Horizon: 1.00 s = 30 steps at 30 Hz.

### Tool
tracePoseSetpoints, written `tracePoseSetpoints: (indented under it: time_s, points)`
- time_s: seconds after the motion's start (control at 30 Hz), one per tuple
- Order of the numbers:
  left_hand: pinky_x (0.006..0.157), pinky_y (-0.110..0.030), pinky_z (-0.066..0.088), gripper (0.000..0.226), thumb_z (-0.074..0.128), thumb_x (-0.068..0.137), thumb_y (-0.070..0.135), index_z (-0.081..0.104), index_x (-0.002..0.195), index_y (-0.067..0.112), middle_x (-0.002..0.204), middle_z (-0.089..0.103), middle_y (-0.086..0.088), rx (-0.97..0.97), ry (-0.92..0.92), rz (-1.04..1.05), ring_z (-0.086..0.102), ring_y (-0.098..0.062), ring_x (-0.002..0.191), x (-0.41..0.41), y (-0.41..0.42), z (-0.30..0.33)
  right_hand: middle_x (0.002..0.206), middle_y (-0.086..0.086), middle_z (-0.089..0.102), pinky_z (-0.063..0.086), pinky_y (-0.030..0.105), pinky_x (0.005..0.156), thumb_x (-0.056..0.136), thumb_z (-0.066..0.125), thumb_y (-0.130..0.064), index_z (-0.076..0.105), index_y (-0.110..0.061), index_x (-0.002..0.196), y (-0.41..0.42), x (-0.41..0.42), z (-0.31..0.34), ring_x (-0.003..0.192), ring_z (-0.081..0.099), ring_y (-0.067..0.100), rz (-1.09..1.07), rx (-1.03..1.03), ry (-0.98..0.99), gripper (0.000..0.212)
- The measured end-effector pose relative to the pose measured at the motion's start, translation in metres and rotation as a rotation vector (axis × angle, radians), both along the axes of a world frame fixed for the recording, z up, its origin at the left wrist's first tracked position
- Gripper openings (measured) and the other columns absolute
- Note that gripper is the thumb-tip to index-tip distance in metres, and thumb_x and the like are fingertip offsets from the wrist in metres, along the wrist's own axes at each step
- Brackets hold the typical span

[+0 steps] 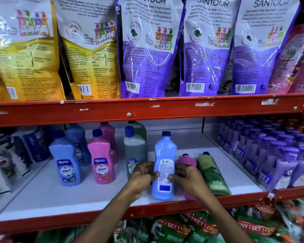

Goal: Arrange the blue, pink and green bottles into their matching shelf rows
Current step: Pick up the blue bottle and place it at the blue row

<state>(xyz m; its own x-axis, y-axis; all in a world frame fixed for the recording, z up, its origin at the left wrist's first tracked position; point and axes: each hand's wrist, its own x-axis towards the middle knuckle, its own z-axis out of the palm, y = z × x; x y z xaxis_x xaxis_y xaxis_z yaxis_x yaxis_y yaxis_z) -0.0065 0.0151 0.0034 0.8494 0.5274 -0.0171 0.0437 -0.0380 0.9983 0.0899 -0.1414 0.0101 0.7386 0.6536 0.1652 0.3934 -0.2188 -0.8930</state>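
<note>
A blue bottle (165, 155) stands near the front of the white shelf (60, 193), its back label facing me. My left hand (142, 178) grips its left side and my right hand (186, 178) grips its right side. To its right lie a pink bottle (187, 161), mostly hidden behind my right hand, and a green bottle (212, 174). On the left stand three rows running back: a blue bottle (65, 160) in front of another, a pink bottle (101, 160) in front of another, and a dark green bottle (134, 149) in front of another.
A red shelf beam (147, 109) hangs just above the bottle caps, with large refill pouches (147, 50) on it. Several purple pump bottles (270, 151) fill the neighbouring bay on the right. Packets (11, 155) crowd the left. Green pouches (182, 232) sit on the shelf below.
</note>
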Motion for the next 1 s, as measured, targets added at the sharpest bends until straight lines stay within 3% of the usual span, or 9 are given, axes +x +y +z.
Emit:
tracePoseSetpoints:
  time_s: [0.13, 0.3, 0.37, 0.47, 0.57, 0.73, 0.9, 1.0]
  points:
    - [0.084, -0.018, 0.055, 0.042, 0.060, 0.085, -0.013, 0.057, 0.118, 0.012, 0.112, 0.073, 0.004, 0.141, -0.179, -0.037, 0.068, -0.006, 0.105, -0.071, 0.018, 0.007, 0.091, -0.005, 0.079, 0.060, 0.028, 0.076, 0.063, 0.086, -0.003, 0.074, -0.021, 0.089, 0.017, -0.053, 0.012, 0.085, 0.074, 0.006, 0.058, 0.121, -0.081, 0.034]
    - [0.084, -0.012, 0.054, 0.042, 0.053, 0.089, -0.013, 0.056, 0.113, 0.022, 0.106, 0.073, 0.027, 0.231, -0.242, 0.136, 0.065, 0.007, 0.103, -0.151, 0.066, 0.001, 0.077, -0.035, 0.071, 0.053, 0.009, 0.069, 0.062, 0.085, -0.007, 0.069, -0.039, 0.085, 0.084, -0.129, 0.010, 0.078, 0.069, -0.011, 0.107, 0.177, -0.179, 0.042]
    - [0.091, -0.017, 0.054, 0.039, 0.054, 0.091, -0.008, 0.055, 0.117, 0.023, 0.109, 0.073, 0.022, 0.230, -0.258, 0.216, 0.065, 0.003, 0.108, -0.178, 0.092, -0.005, 0.081, -0.027, 0.074, 0.057, 0.016, 0.074, 0.064, 0.084, -0.008, 0.069, -0.038, 0.089, 0.118, -0.153, 0.006, 0.081, 0.070, -0.007, 0.168, 0.197, -0.197, 0.041]
    - [0.097, -0.025, 0.054, 0.040, 0.057, 0.089, 0.001, 0.055, 0.125, 0.018, 0.123, 0.069, 0.006, 0.269, -0.261, 0.285, 0.064, -0.008, 0.116, -0.206, 0.127, -0.014, 0.095, -0.006, 0.078, 0.060, 0.030, 0.079, 0.063, 0.081, -0.008, 0.073, -0.021, 0.096, 0.166, -0.179, -0.001, 0.084, 0.072, 0.002, 0.189, 0.219, -0.179, 0.036]
    - [0.087, -0.021, 0.056, 0.041, 0.047, 0.094, -0.010, 0.054, 0.127, 0.014, 0.123, 0.068, 0.002, 0.316, -0.257, 0.317, 0.065, -0.012, 0.113, -0.223, 0.155, -0.016, 0.097, -0.004, 0.078, 0.059, 0.025, 0.076, 0.064, 0.082, -0.007, 0.073, -0.016, 0.098, 0.205, -0.196, -0.005, 0.083, 0.071, 0.003, 0.195, 0.204, -0.199, 0.036]
    - [0.080, -0.011, 0.054, 0.035, 0.053, 0.094, -0.001, 0.054, 0.120, 0.022, 0.111, 0.070, 0.019, 0.323, -0.225, 0.323, 0.066, 0.006, 0.102, -0.229, 0.181, -0.020, 0.104, 0.002, 0.075, 0.043, -0.003, 0.067, 0.070, 0.074, 0.006, 0.069, -0.010, 0.108, 0.242, -0.208, -0.011, 0.087, 0.067, 0.006, 0.160, 0.187, -0.198, 0.041]
    - [0.080, -0.019, 0.056, 0.026, 0.061, 0.087, -0.001, 0.057, 0.110, 0.010, 0.110, 0.070, -0.005, 0.262, -0.228, 0.308, 0.070, -0.006, 0.097, -0.237, 0.199, -0.031, 0.098, -0.004, 0.070, 0.048, 0.005, 0.064, 0.076, 0.074, 0.001, 0.066, -0.013, 0.107, 0.249, -0.207, -0.025, 0.085, 0.066, 0.011, 0.048, 0.245, -0.143, 0.035]
    - [0.076, -0.026, 0.053, 0.024, 0.050, 0.079, 0.012, 0.060, 0.099, 0.006, 0.098, 0.071, -0.007, 0.210, -0.214, 0.296, 0.067, -0.015, 0.089, -0.238, 0.205, -0.035, 0.079, -0.007, 0.068, 0.046, 0.003, 0.057, 0.077, 0.067, 0.007, 0.064, -0.010, 0.094, 0.247, -0.208, -0.030, 0.068, 0.066, -0.002, 0.005, 0.264, -0.151, 0.024]
